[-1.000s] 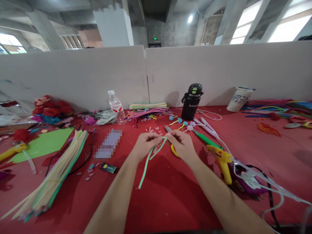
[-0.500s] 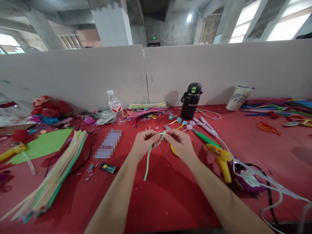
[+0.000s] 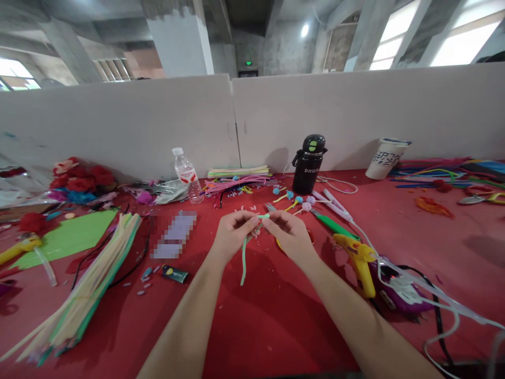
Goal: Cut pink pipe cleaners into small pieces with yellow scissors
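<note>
Both my hands meet above the red table [image 3: 268, 316] and pinch the top of a light green pipe cleaner [image 3: 243, 258]. My left hand [image 3: 232, 234] grips it from the left with closed fingers. My right hand [image 3: 290, 234] pinches the same end from the right. The free tail of the pipe cleaner hangs down between my wrists. A yellow ring [image 3: 279, 244] lies on the table just under my right hand.
A yellow glue gun [image 3: 361, 263] with its cable lies right of my right arm. A black flask [image 3: 308, 164], a water bottle [image 3: 186, 175], a white cup [image 3: 385, 158] and scissors with green handles [image 3: 331, 223] stand farther back. A bundle of pipe cleaners [image 3: 87, 289] lies left.
The hanging green tail has grown shorter and swung from slanting left to nearly straight down. Both hands stayed pinched together at its top.
</note>
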A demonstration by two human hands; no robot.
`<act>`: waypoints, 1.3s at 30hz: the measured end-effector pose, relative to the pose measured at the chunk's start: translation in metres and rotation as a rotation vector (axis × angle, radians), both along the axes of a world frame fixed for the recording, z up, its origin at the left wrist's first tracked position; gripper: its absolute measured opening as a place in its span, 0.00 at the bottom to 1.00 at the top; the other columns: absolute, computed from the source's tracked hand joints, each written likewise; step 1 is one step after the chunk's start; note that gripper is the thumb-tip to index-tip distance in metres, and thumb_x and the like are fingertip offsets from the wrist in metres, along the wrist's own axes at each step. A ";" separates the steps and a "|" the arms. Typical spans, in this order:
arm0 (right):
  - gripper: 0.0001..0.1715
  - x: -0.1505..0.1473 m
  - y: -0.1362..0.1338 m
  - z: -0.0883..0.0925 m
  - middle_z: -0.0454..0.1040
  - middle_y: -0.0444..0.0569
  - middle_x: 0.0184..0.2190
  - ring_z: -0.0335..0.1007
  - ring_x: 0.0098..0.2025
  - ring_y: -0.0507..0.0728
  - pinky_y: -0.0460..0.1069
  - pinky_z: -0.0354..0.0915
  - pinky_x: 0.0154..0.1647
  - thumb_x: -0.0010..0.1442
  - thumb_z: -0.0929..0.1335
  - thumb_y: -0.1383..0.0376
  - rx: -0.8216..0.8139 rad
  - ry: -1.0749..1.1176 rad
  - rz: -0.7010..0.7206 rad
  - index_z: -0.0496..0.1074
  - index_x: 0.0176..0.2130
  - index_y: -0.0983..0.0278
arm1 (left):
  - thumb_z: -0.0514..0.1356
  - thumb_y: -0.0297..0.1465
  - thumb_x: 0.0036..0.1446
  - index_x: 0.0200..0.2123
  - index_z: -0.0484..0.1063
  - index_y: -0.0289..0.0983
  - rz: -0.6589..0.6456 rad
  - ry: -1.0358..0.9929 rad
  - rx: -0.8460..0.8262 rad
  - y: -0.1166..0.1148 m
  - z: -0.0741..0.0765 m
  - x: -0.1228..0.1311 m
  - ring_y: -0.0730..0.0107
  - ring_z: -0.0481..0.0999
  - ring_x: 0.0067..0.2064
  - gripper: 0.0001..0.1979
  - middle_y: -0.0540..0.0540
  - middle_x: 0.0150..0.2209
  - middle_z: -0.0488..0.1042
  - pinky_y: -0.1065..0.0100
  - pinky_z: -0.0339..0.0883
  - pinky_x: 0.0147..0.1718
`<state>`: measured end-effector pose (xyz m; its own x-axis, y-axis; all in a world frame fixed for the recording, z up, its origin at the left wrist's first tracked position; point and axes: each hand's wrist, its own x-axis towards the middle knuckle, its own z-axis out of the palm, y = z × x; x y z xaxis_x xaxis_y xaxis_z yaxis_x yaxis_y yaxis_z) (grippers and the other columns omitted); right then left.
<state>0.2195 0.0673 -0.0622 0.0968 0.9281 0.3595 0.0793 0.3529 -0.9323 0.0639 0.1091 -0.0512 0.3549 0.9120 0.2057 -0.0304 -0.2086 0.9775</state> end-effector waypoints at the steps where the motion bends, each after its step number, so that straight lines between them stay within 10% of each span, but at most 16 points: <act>1: 0.14 0.000 0.000 0.000 0.72 0.47 0.29 0.68 0.31 0.53 0.47 0.65 0.33 0.57 0.68 0.55 -0.001 0.000 0.009 0.71 0.34 0.64 | 0.63 0.38 0.50 0.31 0.74 0.32 -0.001 -0.002 0.000 0.000 0.000 0.000 0.76 0.69 0.24 0.13 0.48 0.23 0.73 0.72 0.65 0.27; 19: 0.13 0.002 -0.001 0.005 0.70 0.44 0.25 0.66 0.26 0.51 0.47 0.66 0.30 0.58 0.66 0.55 -0.057 0.122 0.143 0.66 0.34 0.63 | 0.63 0.38 0.51 0.31 0.74 0.34 0.018 0.030 -0.038 -0.002 0.008 -0.006 0.80 0.66 0.21 0.12 0.50 0.22 0.72 0.76 0.57 0.20; 39: 0.18 0.006 0.004 -0.002 0.72 0.45 0.23 0.67 0.24 0.50 0.46 0.65 0.28 0.52 0.71 0.52 -0.240 0.282 0.098 0.73 0.30 0.66 | 0.56 0.36 0.57 0.34 0.75 0.36 0.057 0.295 0.360 -0.010 0.006 0.001 0.71 0.71 0.31 0.11 0.45 0.30 0.76 0.72 0.63 0.32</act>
<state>0.2254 0.0714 -0.0646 0.0672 0.9924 0.1032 -0.2155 0.1154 -0.9697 0.0646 0.0992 -0.0457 0.3969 0.8211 0.4103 0.2599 -0.5292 0.8077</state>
